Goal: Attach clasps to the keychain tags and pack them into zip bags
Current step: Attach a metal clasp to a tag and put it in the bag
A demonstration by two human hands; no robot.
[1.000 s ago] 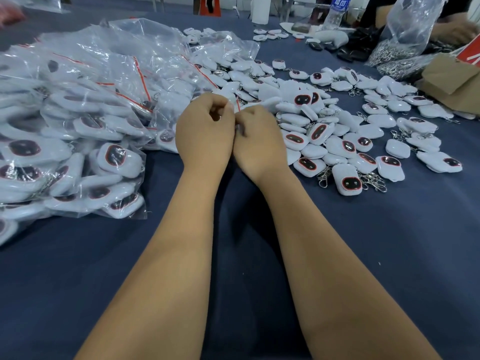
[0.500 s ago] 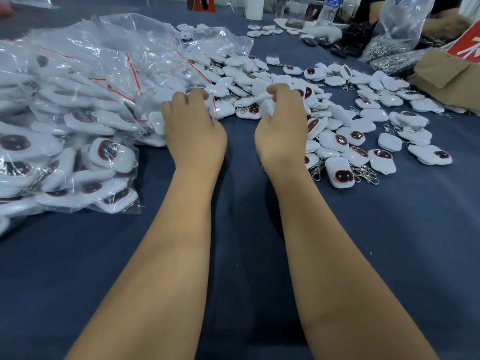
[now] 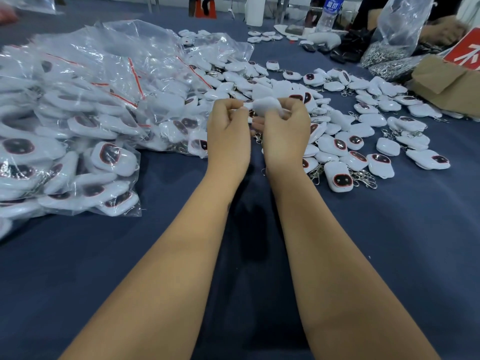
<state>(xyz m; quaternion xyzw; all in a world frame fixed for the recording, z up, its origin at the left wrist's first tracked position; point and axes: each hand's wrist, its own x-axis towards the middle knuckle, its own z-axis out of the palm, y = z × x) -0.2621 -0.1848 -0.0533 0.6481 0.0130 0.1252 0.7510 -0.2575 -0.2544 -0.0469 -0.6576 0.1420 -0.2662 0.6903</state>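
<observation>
The table cloth (image 3: 389, 242) is a plain dark navy blue. On it, right of the hands, the loose keychain tags (image 3: 337, 175) are white, each face-up one showing a black panel ringed in red; their clasps (image 3: 363, 178) are silver metal. The tag (image 3: 267, 106) held above the cloth shows only white. Left of the loose tags, the zip bags (image 3: 78, 113) are clear plastic with a thin red seal stripe, the white tags visible through them. Beyond the loose tags, the water bottle (image 3: 328, 13) is clear with a blue label, the cardboard box (image 3: 446, 81) is brown, and a sign (image 3: 467, 51) is red with white characters.
</observation>
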